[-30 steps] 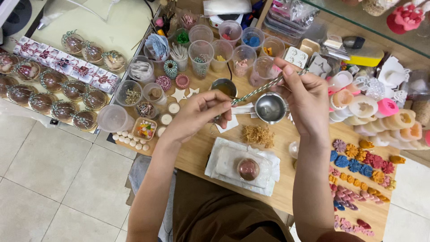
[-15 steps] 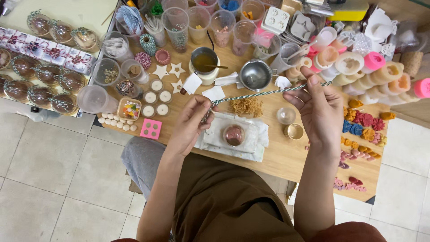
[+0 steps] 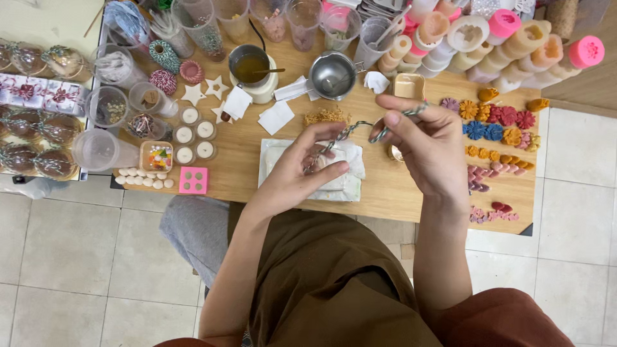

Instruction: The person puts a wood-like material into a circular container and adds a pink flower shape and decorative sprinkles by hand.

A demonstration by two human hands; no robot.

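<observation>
Holding the striped twine (image 3: 347, 133) taut between both hands, you now have it lower and closer to the near edge of the tabletop (image 3: 244, 173) than half a second ago, when it stretched over the middle by the steel cup (image 3: 332, 75). Your left hand (image 3: 302, 173) pinches one end over the white cloth pad (image 3: 350, 186), covering the round piece seen there earlier. Your right hand (image 3: 427, 144) grips the other end between thumb and fingers. Judging by this, the twine is being brought to the pad.
</observation>
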